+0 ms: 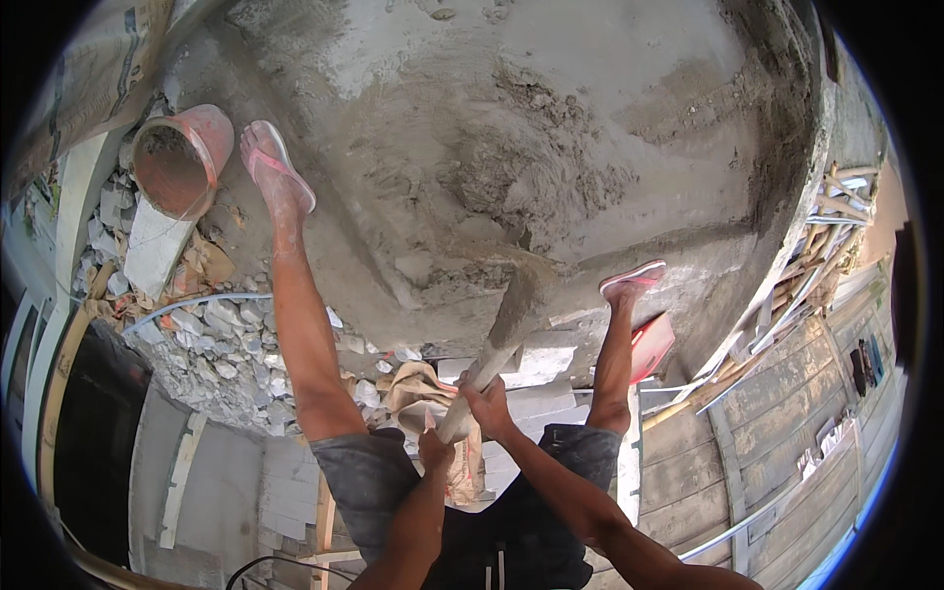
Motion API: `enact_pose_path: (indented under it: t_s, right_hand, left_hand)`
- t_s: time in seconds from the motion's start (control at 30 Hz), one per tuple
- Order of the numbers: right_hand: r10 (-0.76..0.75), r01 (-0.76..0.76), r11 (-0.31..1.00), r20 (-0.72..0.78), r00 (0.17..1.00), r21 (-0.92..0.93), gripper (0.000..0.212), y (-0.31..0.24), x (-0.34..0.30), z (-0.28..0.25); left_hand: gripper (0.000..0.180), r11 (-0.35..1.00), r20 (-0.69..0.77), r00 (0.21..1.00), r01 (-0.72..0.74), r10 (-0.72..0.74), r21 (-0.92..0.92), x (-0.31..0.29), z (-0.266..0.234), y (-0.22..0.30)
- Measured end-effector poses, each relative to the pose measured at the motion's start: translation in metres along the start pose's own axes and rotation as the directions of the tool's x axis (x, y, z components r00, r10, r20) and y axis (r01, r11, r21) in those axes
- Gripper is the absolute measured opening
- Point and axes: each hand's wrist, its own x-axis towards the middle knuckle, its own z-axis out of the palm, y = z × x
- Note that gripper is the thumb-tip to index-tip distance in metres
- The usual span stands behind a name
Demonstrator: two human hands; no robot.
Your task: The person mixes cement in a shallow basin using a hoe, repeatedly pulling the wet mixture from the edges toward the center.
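Note:
Both hands grip the pale wooden handle of a long-handled hoe (508, 320). My left hand (436, 451) is closed around the handle near its end, close to my body. Farther up the shaft, my right hand (485, 407) is wrapped around it. The hoe slants away from me, and its mortar-caked head rests at the near edge of a wet grey mortar heap (536, 162); the blade's exact outline is hard to make out. My feet, in pink flip-flops, stand wide apart on either side of the tool.
A reddish bucket (209, 138) with muddy contents tilts beside my left foot. Broken rubble (221, 364) lies at left. Behind my right foot is a red container (651, 346). A torn sack (462, 462) lies below my hands; sticks and pipes (831, 231) are piled at right.

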Motion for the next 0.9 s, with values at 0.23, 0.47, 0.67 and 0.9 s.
enact_pose_path:
  t_s: [0.23, 0.47, 0.67, 0.9]
  right_hand:
    - [0.081, -0.082, 0.996, 0.019, 0.997, 0.045, 0.016, 0.012, 0.003, 0.001]
    - [0.157, -0.114, 0.928, -0.095, 0.983, 0.355, 0.016, -0.034, 0.150, -0.056]
    - [-0.129, 0.153, 0.962, -0.117, 0.985, 0.225, 0.019, -0.134, 0.117, -0.072]
    - [-0.535, 0.558, 0.830, -0.291, 0.794, -0.003, 0.039, -0.327, 0.212, -0.147]
  left_hand:
    - [0.038, 0.909, 0.014, 0.920, 0.385, -0.392, 0.162, 0.007, -0.018, -0.009]
    - [0.038, 0.973, 0.080, 0.993, -0.106, 0.092, 0.205, 0.027, -0.027, 0.122]
    - [0.032, 0.917, 0.079, 0.922, -0.385, 0.378, 0.104, 0.010, -0.045, 0.172]
    - [0.027, 0.646, 0.074, 0.696, -0.614, 0.714, -0.453, 0.022, -0.075, 0.382]
